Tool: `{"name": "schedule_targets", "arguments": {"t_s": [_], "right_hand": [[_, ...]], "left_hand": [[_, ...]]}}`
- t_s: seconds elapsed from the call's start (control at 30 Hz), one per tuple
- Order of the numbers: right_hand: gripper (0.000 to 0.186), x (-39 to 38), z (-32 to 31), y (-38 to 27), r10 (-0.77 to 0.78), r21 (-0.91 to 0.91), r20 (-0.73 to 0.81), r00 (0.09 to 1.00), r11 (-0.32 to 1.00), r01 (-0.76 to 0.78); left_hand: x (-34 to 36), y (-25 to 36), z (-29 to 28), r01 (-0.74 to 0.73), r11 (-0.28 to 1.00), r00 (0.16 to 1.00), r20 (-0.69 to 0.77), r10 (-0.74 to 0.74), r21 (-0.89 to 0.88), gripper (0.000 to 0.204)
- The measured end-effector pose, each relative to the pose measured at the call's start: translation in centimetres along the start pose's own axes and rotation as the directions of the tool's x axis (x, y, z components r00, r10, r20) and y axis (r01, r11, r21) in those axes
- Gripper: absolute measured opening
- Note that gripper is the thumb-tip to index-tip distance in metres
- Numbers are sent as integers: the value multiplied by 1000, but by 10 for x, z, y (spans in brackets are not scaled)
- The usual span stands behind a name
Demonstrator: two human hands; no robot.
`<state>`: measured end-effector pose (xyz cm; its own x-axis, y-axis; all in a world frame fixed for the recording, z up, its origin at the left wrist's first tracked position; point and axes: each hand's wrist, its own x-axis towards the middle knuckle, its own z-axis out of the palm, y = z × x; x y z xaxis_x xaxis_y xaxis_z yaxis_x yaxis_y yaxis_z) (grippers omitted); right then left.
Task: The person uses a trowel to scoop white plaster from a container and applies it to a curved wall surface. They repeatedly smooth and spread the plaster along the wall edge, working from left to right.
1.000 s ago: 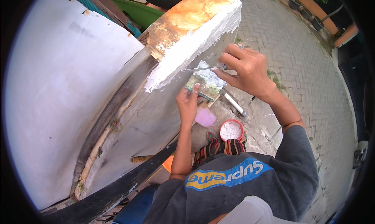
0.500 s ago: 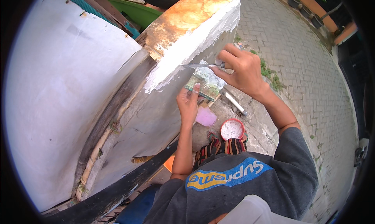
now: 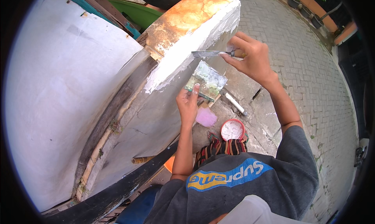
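Observation:
My right hand (image 3: pixel 252 60) is closed round the handle of a putty knife (image 3: pixel 211 54). Its thin metal blade lies against the white putty (image 3: pixel 183 54) spread along the edge of a low wall (image 3: pixel 187 13). Below it, my left hand (image 3: pixel 188 101) grips the near edge of a flat board (image 3: pixel 207 81), thumb on top. Pale, putty-smeared patches cover the board's upper face, and its near edge is greenish. Whitish smears mark the fingers of both hands. A red-rimmed bowl of white paste (image 3: pixel 232 129) stands low in front of my body.
A white tube-shaped thing (image 3: pixel 234 103) lies on the concrete beside the board. Pink powder or paint (image 3: pixel 206 117) marks the ground. A dark beam (image 3: pixel 129 185) runs along the lower left, near a large white panel (image 3: pixel 66 106). Brick paving (image 3: pixel 304 67) extends to the right.
My right hand and the putty knife have moved up and right along the puttied edge, away from the board. My left hand and the board have hardly moved.

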<state>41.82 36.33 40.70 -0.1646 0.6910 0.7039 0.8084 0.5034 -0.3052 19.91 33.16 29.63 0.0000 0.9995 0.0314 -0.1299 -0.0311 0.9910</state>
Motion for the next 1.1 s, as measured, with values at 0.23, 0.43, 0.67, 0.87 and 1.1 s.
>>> {"name": "schedule_targets", "arguments": {"t_s": [0.23,0.43,0.67,0.87,1.1], "right_hand": [[24,10,-6,18,1,-31,-3,1000,1000,-1],[27,19,-11,24,28,-33,2,1000,999,-28],[28,37,-17,41,-62,-57,23,998,996,63],[30,62,-30,56,-121,-138,82,989,982,131],[29,113,-39,92,79,-7,451,889,996,-85]], "left_hand": [[3,3,0,-6,1000,1000,-14,6,-2,21],[7,6,-3,-18,1000,1000,-10,18,15,21],[14,17,9,-46,997,999,-9,45,-66,22],[24,17,20,-77,993,997,-26,75,-90,23],[24,19,19,-57,997,998,-5,57,-49,22]]}}
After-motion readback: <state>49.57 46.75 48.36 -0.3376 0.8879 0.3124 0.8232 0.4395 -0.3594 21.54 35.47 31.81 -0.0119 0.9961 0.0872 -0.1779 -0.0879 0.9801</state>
